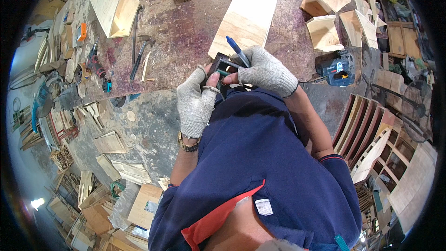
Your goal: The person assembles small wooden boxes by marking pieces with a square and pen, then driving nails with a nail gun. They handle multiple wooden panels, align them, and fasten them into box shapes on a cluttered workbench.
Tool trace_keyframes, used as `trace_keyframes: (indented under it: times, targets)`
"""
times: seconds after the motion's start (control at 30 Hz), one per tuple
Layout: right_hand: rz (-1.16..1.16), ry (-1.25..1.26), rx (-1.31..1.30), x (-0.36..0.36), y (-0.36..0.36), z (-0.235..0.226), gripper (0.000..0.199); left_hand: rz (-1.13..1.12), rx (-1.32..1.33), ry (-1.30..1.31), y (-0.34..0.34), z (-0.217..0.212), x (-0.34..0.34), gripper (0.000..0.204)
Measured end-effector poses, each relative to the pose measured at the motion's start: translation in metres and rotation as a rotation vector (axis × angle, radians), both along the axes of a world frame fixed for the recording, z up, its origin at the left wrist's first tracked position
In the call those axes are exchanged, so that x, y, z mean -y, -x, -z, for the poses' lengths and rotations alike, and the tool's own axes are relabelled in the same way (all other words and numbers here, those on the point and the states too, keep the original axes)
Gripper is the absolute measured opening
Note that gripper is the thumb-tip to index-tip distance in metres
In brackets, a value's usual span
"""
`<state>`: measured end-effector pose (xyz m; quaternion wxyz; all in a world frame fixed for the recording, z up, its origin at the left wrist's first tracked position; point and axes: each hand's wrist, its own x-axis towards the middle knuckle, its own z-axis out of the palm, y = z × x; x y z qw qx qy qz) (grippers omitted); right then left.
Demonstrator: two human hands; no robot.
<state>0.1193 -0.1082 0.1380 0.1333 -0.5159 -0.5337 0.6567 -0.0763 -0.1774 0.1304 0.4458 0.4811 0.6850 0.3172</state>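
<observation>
Both hands wear grey knitted gloves with bare fingertips and meet at the near edge of the workbench (172, 65). My left hand (195, 104) is closed around a small dark boxy object (216, 65) with some green on it; its kind is hard to make out. Between the fingers of my right hand (272, 72) a blue pen (237, 51) is held, tip end hidden. The right fingertips also reach the dark object. Just beyond the hands lies a long pale plywood board (251, 11), its near end close to the pen.
A hammer (140, 60), a cordless drill (95, 62) and an orange tool (81, 32) lie at the left. V-shaped plywood pieces (121, 11) stand along the far side. A blue jigsaw (338, 70) sits at the right edge, near a fan (415, 107). Wood scraps (111, 142) litter the floor.
</observation>
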Motion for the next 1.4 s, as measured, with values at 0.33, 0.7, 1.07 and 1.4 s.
trace_keyframes:
  times: [0.33,0.7,1.07,1.4]
  targets:
    - [-0.049,0.006,0.047,0.000,-0.002,0.014,0.039,0.008,0.034,0.055,0.001,-0.001,0.001,0.032]
    - [-0.062,-0.014,0.043,0.005,0.005,0.014,0.038,0.020,0.042,0.031,0.008,0.011,0.003,0.032]
    - [-0.090,-0.006,0.059,0.010,0.008,0.019,0.040,0.008,0.061,0.103,0.010,0.013,0.006,0.030]
    - [0.251,0.176,-0.335,0.013,-0.037,0.052,0.034,0.125,0.040,-0.006,0.006,0.012,0.013,0.035]
